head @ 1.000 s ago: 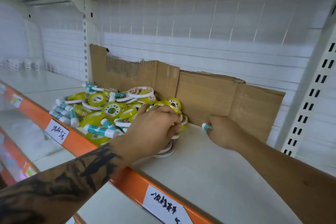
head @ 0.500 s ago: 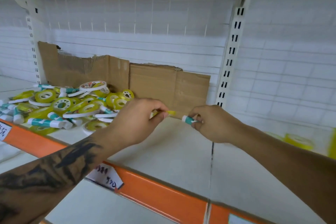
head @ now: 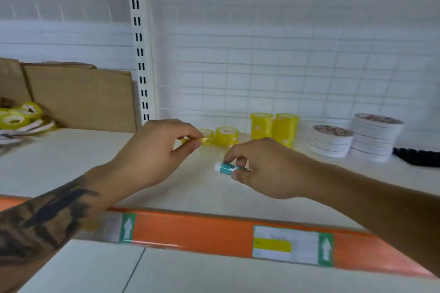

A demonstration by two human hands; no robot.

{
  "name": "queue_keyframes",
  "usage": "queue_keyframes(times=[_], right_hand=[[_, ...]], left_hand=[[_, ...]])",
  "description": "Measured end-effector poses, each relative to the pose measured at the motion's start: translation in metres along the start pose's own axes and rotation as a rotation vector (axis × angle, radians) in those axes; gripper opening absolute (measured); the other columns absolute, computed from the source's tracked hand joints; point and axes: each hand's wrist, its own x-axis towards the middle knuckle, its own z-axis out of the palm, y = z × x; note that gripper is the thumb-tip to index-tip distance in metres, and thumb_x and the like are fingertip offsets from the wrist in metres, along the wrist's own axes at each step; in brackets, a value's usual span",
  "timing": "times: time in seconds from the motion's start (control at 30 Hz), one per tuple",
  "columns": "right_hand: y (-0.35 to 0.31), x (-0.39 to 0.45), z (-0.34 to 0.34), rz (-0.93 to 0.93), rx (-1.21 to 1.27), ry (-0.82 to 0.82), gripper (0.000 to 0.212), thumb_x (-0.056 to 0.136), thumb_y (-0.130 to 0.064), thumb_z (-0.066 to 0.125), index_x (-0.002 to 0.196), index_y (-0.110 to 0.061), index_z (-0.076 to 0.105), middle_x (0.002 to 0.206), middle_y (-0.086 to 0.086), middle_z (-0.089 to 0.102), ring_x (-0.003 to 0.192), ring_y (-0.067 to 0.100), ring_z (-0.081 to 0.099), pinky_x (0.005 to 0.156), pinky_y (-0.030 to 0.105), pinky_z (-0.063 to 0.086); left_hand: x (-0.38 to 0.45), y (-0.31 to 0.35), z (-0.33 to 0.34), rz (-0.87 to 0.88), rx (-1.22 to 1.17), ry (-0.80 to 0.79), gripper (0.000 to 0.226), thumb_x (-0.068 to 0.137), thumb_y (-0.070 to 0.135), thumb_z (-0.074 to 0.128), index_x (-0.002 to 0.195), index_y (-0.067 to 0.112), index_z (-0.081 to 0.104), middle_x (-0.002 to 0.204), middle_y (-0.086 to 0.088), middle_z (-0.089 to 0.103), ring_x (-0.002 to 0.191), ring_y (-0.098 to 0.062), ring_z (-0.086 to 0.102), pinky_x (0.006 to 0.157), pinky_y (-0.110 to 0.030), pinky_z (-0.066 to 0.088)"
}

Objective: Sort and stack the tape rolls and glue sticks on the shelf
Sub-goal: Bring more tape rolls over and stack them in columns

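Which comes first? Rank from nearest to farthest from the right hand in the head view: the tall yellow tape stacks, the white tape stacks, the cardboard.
From the right hand:
1. Tall yellow tape stacks, just behind it.
2. White tape stacks, farther off to its right, by the back wall.
3. Cardboard, far left, beyond the upright post.

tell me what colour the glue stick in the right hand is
Teal and white glue stick, head view.

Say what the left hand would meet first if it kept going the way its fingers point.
Probably the short yellow tape stack just beyond the left hand, which pinches a yellow tape roll. Depth is unclear, so the gap between them cannot be judged.
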Motion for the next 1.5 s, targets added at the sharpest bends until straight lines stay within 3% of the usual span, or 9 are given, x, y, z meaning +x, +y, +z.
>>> queue_keyframes(times=[0.2, 0.5, 0.63, 0.8, 1.03, 1.17, 1.27, 1.4, 1.5], right_hand=[[0.048, -0.048, -0.008, -0.028, 0.101, 0.005, 0.021, 0.096, -0.032, 0.066, 0.118, -0.031, 0.065, 0.108, -0.009, 0.067, 0.072, -0.004, 0.053, 0.065, 0.012, 0.039], [0.058, -0.057, -0.019, -0.037, 0.215, 0.125, 0.037, 0.088, -0.054, 0.070, 0.116, -0.036, 0.054, 0.112, -0.016, 0.060, 0.093, 0.004, 0.060, 0.083, 0.029, 0.052], [0.054, -0.050, -0.021, -0.091, 0.313, 0.163, 0.048, 0.084, -0.056, 0.074, 0.121, -0.044, 0.047, 0.117, -0.019, 0.057, 0.102, 0.001, 0.061, 0.079, 0.022, 0.051], [0.049, -0.034, -0.021, -0.138, 0.390, 0.222, 0.025, 0.085, -0.045, 0.079, 0.105, -0.039, 0.065, 0.106, -0.023, 0.066, 0.105, -0.001, 0.060, 0.082, 0.023, 0.053], [0.043, -0.026, -0.007, -0.167, 0.384, 0.178, 0.021, 0.085, -0.038, 0.080, 0.102, -0.039, 0.067, 0.103, -0.032, 0.063, 0.105, -0.001, 0.061, 0.080, 0.025, 0.054], [0.044, -0.024, 0.001, -0.151, 0.333, 0.167, 0.048, 0.087, -0.053, 0.072, 0.128, -0.060, 0.048, 0.122, -0.033, 0.061, 0.115, -0.008, 0.057, 0.093, 0.020, 0.050], [0.049, -0.029, 0.006, -0.120, 0.149, 0.027, 0.069, 0.088, -0.071, 0.056, 0.146, -0.065, 0.019, 0.151, -0.034, 0.037, 0.137, -0.014, 0.034, 0.114, 0.018, 0.031], [0.047, -0.035, 0.009, -0.080, 0.041, -0.124, 0.062, 0.093, -0.074, 0.038, 0.151, -0.058, 0.024, 0.161, -0.032, 0.020, 0.145, -0.015, 0.012, 0.120, 0.016, 0.011], [0.045, -0.034, 0.008, -0.085, 0.010, -0.135, 0.058, 0.095, -0.072, 0.035, 0.151, -0.059, 0.026, 0.161, -0.031, 0.020, 0.144, -0.016, 0.010, 0.115, 0.012, 0.008]], left_hand=[[0.004, 0.058, 0.036, 0.050, -0.021, -0.011, 0.019, 0.095, 0.030, 0.072, 0.111, 0.034, 0.079, 0.104, 0.017, 0.074, 0.096, -0.001, 0.068, 0.088, -0.032, 0.055], [0.004, 0.083, 0.040, 0.003, -0.194, -0.018, 0.016, 0.087, 0.020, 0.080, 0.101, 0.029, 0.082, 0.105, 0.018, 0.072, 0.102, 0.000, 0.068, 0.094, -0.017, 0.049], [0.002, 0.077, 0.034, 0.048, -0.256, -0.033, 0.013, 0.088, 0.031, 0.078, 0.100, 0.030, 0.082, 0.111, 0.021, 0.069, 0.105, -0.002, 0.068, 0.095, -0.013, 0.047], [0.001, 0.062, 0.027, 0.033, -0.314, -0.016, 0.014, 0.086, 0.035, 0.079, 0.099, 0.033, 0.082, 0.116, 0.018, 0.067, 0.110, -0.006, 0.068, 0.096, -0.018, 0.049], [-0.003, 0.052, 0.017, -0.127, -0.456, -0.234, 0.079, 0.074, 0.028, 0.090, 0.140, 0.047, 0.052, 0.128, 0.021, 0.067, 0.126, 0.002, 0.058, 0.106, -0.015, 0.042], [0.008, 0.031, 0.015, -0.200, -0.420, -0.217, 0.077, 0.067, 0.035, 0.096, 0.133, 0.048, 0.057, 0.119, 0.013, 0.073, 0.117, -0.006, 0.065, 0.107, -0.030, 0.047], [0.033, 0.001, 0.019, -0.334, -0.323, -0.158, 0.074, 0.056, 0.054, 0.090, 0.123, 0.055, 0.058, 0.114, 0.013, 0.072, 0.101, -0.010, 0.070, 0.099, -0.041, 0.054], [0.074, -0.033, 0.035, -0.448, -0.146, -0.134, 0.069, 0.071, 0.040, 0.092, 0.129, 0.047, 0.056, 0.122, 0.007, 0.067, 0.089, -0.009, 0.066, 0.080, -0.026, 0.051], [0.091, -0.049, 0.048, -0.508, -0.169, -0.139, 0.072, 0.073, 0.035, 0.092, 0.135, 0.040, 0.056, 0.126, 0.003, 0.064, 0.100, -0.014, 0.064, 0.077, -0.023, 0.047]])
